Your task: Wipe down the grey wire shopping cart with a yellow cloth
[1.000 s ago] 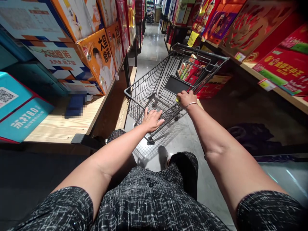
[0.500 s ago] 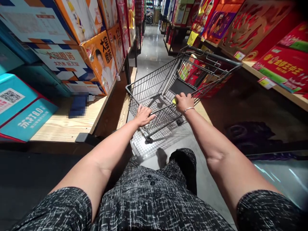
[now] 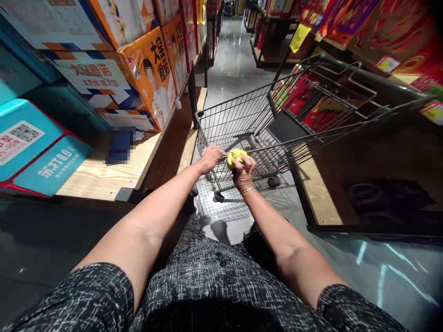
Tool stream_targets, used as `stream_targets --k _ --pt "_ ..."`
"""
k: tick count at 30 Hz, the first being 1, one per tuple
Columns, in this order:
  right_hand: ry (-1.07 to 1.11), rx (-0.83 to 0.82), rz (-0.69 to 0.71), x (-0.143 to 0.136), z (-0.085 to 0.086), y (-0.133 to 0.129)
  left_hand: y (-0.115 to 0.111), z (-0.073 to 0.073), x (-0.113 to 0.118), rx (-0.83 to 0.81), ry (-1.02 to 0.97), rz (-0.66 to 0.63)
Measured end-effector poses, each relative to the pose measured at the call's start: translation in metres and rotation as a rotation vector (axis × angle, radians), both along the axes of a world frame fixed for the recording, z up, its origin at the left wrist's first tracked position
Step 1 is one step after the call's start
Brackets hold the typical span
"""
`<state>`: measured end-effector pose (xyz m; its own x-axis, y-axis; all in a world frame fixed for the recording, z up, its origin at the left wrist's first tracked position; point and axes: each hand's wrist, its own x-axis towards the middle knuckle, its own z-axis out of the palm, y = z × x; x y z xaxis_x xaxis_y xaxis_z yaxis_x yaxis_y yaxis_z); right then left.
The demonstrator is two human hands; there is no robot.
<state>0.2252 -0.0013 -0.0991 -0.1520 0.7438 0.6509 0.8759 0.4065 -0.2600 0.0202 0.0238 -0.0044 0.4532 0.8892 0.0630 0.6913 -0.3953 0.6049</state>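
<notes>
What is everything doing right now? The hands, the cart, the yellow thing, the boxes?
Left hand: gripping the cart's rear rim.
Right hand: closed around the yellow thing.
Yellow thing: squeezed in the right hand, beside the cart.
Cart: upright, basket looks empty.
Orange boxes: standing on the left shelf.
Teal boxes: stacked flat.

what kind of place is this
Most likely a supermarket aisle: a wire shopping cart under both hands, boxed goods stacked on wooden shelves, and red gift boxes opposite.
</notes>
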Motion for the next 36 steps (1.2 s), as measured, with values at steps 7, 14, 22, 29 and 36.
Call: stream_targets --k 7,14,22,29,36 --pt "-0.297 -0.364 0.135 -0.022 -0.057 -0.02 0.008 -0.013 0.001 0.056 -0.058 0.036" --pt "-0.595 -0.562 0.298 -0.019 -0.075 -0.028 0.012 -0.011 -0.006 0.032 -0.068 -0.023" --pt "-0.364 -0.129 0.264 0.032 -0.012 0.002 0.009 0.0 -0.006 0.017 -0.02 -0.012" --pt "-0.161 0.043 0.053 0.056 0.025 0.022 0.012 0.001 -0.01 0.015 -0.006 0.016" --pt "-0.379 -0.45 0.127 0.013 -0.059 -0.003 0.029 -0.006 -0.028 0.006 -0.032 0.087"
